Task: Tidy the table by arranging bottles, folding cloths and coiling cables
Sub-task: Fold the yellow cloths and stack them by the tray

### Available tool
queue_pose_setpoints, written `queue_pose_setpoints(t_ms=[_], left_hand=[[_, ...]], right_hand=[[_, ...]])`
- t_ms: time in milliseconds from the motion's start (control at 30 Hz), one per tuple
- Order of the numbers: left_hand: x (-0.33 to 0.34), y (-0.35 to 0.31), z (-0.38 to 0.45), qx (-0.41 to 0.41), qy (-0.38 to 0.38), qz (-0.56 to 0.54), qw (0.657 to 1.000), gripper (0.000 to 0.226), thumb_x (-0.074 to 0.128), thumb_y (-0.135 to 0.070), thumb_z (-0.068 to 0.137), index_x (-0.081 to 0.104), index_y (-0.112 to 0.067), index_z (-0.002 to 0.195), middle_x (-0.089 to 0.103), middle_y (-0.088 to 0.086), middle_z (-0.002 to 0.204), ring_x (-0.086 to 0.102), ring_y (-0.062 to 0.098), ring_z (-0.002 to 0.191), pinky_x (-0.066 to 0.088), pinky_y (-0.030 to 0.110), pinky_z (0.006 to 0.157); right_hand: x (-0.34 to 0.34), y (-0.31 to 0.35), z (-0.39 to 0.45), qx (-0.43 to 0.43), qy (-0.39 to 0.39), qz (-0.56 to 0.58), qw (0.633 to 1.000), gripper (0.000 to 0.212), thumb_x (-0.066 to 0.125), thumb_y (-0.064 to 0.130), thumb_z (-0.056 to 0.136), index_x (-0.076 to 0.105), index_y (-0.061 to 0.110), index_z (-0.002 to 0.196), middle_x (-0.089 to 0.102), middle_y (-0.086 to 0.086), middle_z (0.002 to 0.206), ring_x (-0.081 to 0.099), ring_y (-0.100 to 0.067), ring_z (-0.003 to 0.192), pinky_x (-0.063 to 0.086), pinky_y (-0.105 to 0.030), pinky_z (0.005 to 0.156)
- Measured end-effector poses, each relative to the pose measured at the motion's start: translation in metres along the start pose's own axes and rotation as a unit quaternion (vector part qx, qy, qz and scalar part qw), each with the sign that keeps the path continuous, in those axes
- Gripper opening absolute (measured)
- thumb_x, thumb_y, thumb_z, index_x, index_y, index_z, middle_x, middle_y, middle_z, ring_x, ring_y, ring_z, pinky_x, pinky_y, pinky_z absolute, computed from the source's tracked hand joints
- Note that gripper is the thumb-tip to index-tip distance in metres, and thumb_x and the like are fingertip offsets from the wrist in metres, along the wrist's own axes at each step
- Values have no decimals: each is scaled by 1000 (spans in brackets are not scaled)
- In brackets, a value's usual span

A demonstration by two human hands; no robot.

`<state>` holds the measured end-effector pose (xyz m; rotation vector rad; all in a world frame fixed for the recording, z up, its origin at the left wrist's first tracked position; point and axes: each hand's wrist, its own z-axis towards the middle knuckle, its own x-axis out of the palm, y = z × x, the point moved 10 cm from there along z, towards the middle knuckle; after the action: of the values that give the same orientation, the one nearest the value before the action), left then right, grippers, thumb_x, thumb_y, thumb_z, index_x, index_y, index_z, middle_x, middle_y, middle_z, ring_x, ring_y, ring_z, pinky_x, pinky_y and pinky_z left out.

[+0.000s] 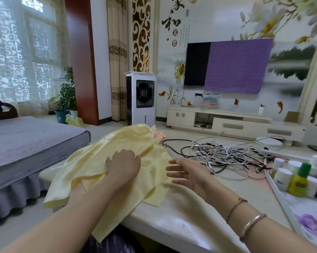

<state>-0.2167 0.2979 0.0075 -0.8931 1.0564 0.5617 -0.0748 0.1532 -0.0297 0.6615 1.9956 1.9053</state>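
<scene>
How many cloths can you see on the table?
2. A large pale yellow cloth lies at the table's left end under the left hand; a small peach cloth peeks out behind it. More may be hidden underneath.

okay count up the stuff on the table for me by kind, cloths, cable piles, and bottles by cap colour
Cloths: 2, the yellow cloth under the left hand and a peach cloth behind it
Cable piles: 1, the tangled cables
Green-capped bottles: 1, the yellow bottle
White-capped bottles: about 6, some blurred
Total: about 10
</scene>
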Motion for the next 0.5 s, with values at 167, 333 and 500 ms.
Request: queue_pose_setpoints(t_ms=[167, 333, 500], left_hand=[[-6, -13, -7, 34, -54, -114, 991, 17, 39, -8, 94, 54, -13, 88, 54, 4, 92, 49, 22, 85, 39, 28, 75], [0, -62, -28, 92, 58, -336, 935, 29, 44, -1, 91, 67, -17, 99, 58, -1, 97, 52, 13, 92, 41, 19, 75], [27, -113, -61, 122, 238, -482, 834, 28, 47, 4, 92, 66, -3, 111, 68, 18, 110, 65, 20, 94, 52, 34, 89]], right_hand=[[10, -12, -2, 28, 9, 50, 998, 23, 44, 16, 98, 61, 4, 108, 68, -19, 110, 68, -24, 86, 55, -31, 70], [7, -16, -5, 47, 8, 114, 992, 28, 48, 24, 98, 55, 7, 119, 68, -21, 108, 70, -29, 86, 58, -35, 67], [-19, -13, -9, 27, 9, 113, 993, 38, 47, 37, 99, 47, 17, 131, 70, -13, 96, 70, -26, 76, 57, -37, 64]])
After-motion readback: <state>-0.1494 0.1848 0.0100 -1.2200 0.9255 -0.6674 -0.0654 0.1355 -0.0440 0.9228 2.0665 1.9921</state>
